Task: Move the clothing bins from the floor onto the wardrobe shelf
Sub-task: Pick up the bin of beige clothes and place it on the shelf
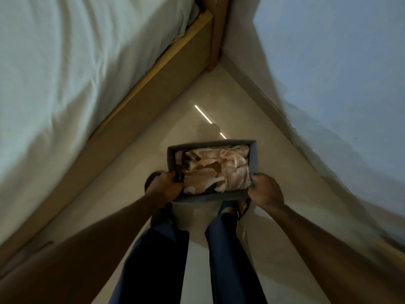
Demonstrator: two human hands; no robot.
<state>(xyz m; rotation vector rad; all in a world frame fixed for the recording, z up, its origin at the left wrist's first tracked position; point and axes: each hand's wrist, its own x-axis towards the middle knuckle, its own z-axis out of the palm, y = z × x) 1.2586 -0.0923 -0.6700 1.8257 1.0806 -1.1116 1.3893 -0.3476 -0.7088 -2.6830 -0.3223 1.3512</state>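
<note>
One grey bin [210, 196] between hands: left hand [164, 186] grips near-left rim, right hand [264, 191] grips near-right rim (peach-brown clothing [217, 170] inside).

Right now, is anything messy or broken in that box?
Only slightly: the beige and brown clothes lie crumpled, not flat, inside the grey fabric bin. Nothing has spilled; the left hand and right hand grip its near corners, and the bin looks whole.
</note>
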